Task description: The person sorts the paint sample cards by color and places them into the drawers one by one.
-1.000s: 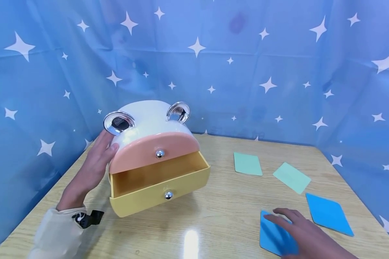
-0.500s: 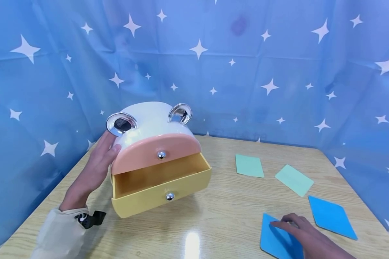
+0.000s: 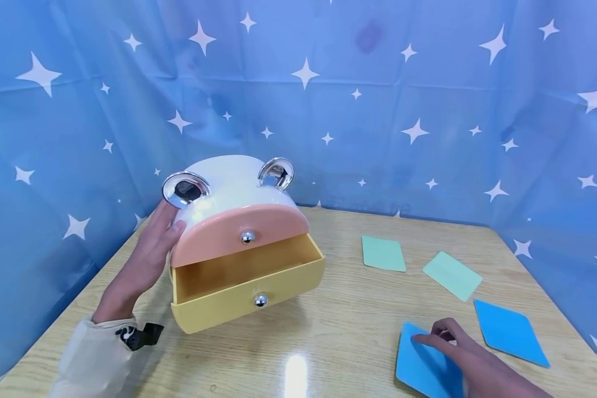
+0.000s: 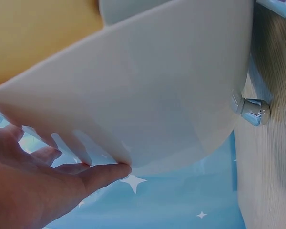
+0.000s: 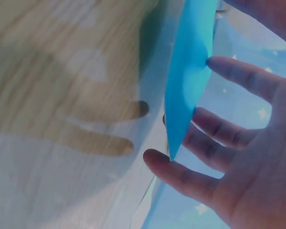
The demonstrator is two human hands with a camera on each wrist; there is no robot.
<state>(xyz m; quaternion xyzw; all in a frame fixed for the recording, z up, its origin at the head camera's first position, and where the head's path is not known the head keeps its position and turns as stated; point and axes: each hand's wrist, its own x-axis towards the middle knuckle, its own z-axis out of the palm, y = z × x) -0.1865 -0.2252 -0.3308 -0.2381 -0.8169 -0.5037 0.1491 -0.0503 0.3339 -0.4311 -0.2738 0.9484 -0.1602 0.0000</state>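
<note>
A white storage box [image 3: 229, 179] with chrome ring eyes stands at the left in the head view. Its pink upper drawer [image 3: 224, 237] is closed; its yellow lower drawer [image 3: 244, 296] is pulled out. My left hand [image 3: 151, 251] rests against the box's left side, thumb near the front edge; the left wrist view shows extended fingers [image 4: 102, 175] touching the white shell. At the lower right my right hand [image 3: 470, 359] pinches a blue card [image 3: 420, 367] by its edge. In the right wrist view the card [image 5: 188, 81] stands tilted above the tabletop, fingers along its edge.
Another blue card [image 3: 511, 333] lies right of my right hand. Two mint-green cards [image 3: 383, 254] lie farther back on the wooden table [image 3: 343, 309]. A blue curtain [image 3: 358, 110] with white stars surrounds the table at the back and sides.
My right hand's fingers have come down and closed on the blue card, and the card is now slightly raised and tilted. The left hand and the box keep their place.
</note>
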